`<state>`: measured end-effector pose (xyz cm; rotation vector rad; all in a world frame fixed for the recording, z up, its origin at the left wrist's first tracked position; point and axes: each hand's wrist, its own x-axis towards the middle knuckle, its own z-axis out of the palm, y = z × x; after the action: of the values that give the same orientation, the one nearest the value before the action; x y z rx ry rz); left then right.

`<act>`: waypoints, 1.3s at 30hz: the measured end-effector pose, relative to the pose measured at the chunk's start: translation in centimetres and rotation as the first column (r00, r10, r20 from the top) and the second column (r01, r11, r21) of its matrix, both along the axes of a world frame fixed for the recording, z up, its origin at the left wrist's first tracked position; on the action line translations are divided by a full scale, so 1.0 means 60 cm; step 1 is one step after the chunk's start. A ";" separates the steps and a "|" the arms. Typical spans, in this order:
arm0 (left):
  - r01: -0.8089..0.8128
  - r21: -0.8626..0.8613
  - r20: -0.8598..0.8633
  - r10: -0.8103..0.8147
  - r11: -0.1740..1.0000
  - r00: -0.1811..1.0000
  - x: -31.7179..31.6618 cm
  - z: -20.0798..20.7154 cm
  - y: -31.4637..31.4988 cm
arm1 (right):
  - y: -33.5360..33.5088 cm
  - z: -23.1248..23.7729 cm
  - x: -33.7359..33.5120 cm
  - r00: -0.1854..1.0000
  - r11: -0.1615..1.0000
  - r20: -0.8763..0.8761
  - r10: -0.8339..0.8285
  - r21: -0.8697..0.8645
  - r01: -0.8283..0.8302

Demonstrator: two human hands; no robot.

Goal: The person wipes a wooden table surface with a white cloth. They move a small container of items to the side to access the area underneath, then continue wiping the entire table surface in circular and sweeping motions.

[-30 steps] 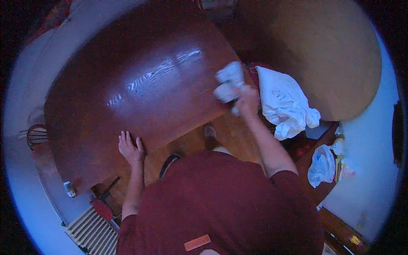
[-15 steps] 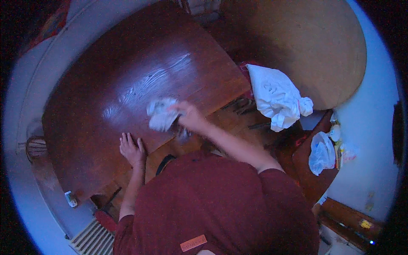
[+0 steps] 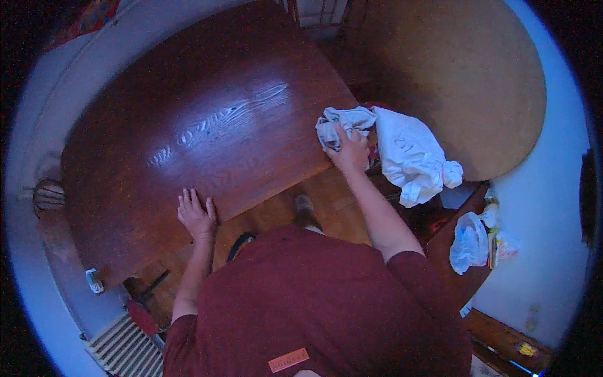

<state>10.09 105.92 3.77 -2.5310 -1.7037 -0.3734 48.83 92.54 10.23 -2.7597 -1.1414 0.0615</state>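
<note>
A dark reddish-brown wooden table (image 3: 151, 207) lies before me, its grain shining in a bright patch at the middle. My left hand (image 3: 196, 213) rests flat on the table near its front edge, fingers stretched out. At the right end of the tabletop, my right hand (image 3: 353, 152) is closed on a crumpled light-coloured cloth (image 3: 350, 118), pressing it to the surface; the palm side is hidden. Just right of the cloth is a full white bag (image 3: 411, 147) with a gathered end.
A large round brown board (image 3: 490, 81) stands at the back right. To the right, a clear plastic bag (image 3: 469, 244) lies beside small items on a brown surface. A small white container (image 3: 94, 281) sits at the table's near left corner. A ribbed radiator (image 3: 125, 352) is lower left.
My right hand has swept the cloth to the right, from the table's front middle to its right end. My left hand has stayed on the tabletop.
</note>
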 end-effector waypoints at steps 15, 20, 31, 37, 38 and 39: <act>0.011 0.024 0.010 -0.011 1.000 1.000 0.000 -0.001 -0.005 | -0.018 -0.085 0.027 0.981 0.973 -0.189 0.037 0.230 0.008; 0.004 0.023 0.014 -0.004 1.000 1.000 0.004 -0.005 -0.005 | -0.057 -0.074 0.072 0.995 0.965 0.070 -0.069 0.258 0.049; -0.003 0.006 0.047 0.002 1.000 0.999 -0.005 0.000 -0.003 | 0.049 -0.021 -0.156 0.651 0.799 -0.488 0.582 0.492 -0.346; -0.015 -0.031 0.077 0.017 0.999 0.997 0.009 0.011 -0.007 | -0.046 -0.036 0.090 0.997 0.989 -0.004 -0.073 0.126 0.073; -0.018 -0.035 0.076 0.021 0.999 0.997 0.011 0.011 -0.006 | -0.037 -0.054 0.093 0.998 0.990 -0.005 -0.057 0.130 0.057; -0.029 -0.034 0.061 0.031 0.999 0.998 0.010 0.010 -0.003 | -0.022 -0.069 0.088 0.999 0.990 -0.011 -0.036 0.137 0.037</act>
<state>10.68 105.73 4.39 -2.5399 -1.7814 -0.4286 54.11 91.23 6.11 -2.6559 -1.0507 -0.0089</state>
